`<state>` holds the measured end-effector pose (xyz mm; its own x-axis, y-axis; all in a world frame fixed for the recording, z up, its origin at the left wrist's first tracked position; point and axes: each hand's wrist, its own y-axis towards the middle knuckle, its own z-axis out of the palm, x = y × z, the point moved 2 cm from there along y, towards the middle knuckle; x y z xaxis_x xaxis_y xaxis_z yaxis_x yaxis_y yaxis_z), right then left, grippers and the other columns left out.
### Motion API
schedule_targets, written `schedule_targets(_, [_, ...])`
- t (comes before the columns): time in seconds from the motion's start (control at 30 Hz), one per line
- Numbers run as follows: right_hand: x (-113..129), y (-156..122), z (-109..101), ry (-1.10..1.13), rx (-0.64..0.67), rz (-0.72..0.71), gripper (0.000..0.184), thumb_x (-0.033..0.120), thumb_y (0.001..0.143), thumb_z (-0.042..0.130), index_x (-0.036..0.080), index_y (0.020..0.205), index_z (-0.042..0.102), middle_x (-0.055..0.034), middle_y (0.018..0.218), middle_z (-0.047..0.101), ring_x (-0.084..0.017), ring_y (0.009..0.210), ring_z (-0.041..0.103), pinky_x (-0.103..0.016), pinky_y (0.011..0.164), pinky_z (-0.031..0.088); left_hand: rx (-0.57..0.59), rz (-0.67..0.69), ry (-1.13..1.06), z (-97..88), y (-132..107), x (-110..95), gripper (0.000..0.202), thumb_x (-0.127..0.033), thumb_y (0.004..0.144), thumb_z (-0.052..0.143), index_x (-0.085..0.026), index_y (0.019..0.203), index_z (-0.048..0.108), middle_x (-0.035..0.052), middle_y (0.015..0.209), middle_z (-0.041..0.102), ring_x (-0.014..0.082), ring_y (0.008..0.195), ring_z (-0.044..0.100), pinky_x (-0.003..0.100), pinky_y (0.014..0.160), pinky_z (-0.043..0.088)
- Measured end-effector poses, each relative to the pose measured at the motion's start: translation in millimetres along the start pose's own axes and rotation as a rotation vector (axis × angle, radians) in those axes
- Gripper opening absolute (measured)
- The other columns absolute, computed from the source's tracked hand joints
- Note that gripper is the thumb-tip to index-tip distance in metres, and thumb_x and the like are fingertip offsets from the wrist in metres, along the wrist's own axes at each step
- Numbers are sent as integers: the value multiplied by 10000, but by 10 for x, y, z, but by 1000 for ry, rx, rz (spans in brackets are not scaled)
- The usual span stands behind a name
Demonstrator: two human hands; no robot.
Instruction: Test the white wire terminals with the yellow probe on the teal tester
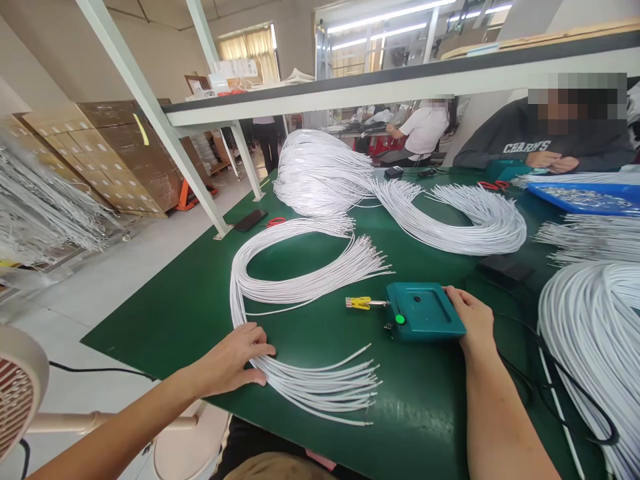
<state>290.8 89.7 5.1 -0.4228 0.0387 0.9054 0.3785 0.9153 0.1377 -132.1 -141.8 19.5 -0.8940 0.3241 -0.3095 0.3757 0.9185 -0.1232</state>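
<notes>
My left hand [239, 360] is curled over a bundle of white cables [320, 387], thumb on the near side and fingers across the top. Past it, the cable ends fan out to the right over the green tabletop [200, 287]. With my right hand [473, 317] I grip the right edge of a teal box-shaped device [425, 310]. A green button [400, 320] shows on its front, and a yellow-and-metal tip [363, 303] sticks out of its left side toward the cables. A looped bundle of white cables [295, 287] lies just beyond.
More white cable bundles [320, 173] lie at the back, with a large coil [595, 320] on the right. A phone [251, 220], red-handled scissors [276, 221] and a blue tray [590, 197] are around. A co-worker [555, 140] sits opposite. A fan [20, 393] stands left.
</notes>
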Motion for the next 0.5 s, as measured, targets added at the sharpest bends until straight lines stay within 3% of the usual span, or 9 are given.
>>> schedule_targets(0.13, [-34,3,-3,47,26,123,398,484,619,608,147,769,756,-104,757,727,-251,708,620,-322,574,450,-6,23,2,52,22,-2,325,-496,881,490,-227,946,661,78,944,591,187,823,523,329,751,418])
schedule_targets(0.3, [-88,27,12,55,42,139,428,492,627,606,145,823,760,-86,775,727,-240,725,615,-324,615,453,14,-19,65,158,8,-141,221,-356,913,469,-229,907,651,64,936,598,170,766,529,321,717,404])
schedule_targets(0.4, [-68,8,11,53,41,137,421,485,623,608,138,806,763,-81,753,727,-242,728,617,-317,613,448,38,-68,11,143,51,-306,171,-358,862,556,-221,899,650,65,950,613,193,819,558,326,733,425])
schedule_targets(0.43, [-60,-1,9,46,39,133,420,484,626,604,137,802,764,-82,746,726,-244,729,617,-317,615,447,60,-70,-26,97,83,-357,208,-399,808,627,-220,910,654,66,961,619,211,858,565,330,747,437])
schedule_targets(0.5, [-53,-15,9,36,42,126,426,489,636,594,137,803,765,-85,749,727,-246,735,618,-317,621,445,111,-31,-123,-57,186,-428,492,-509,648,752,-247,1052,649,71,1065,626,255,980,564,372,851,452])
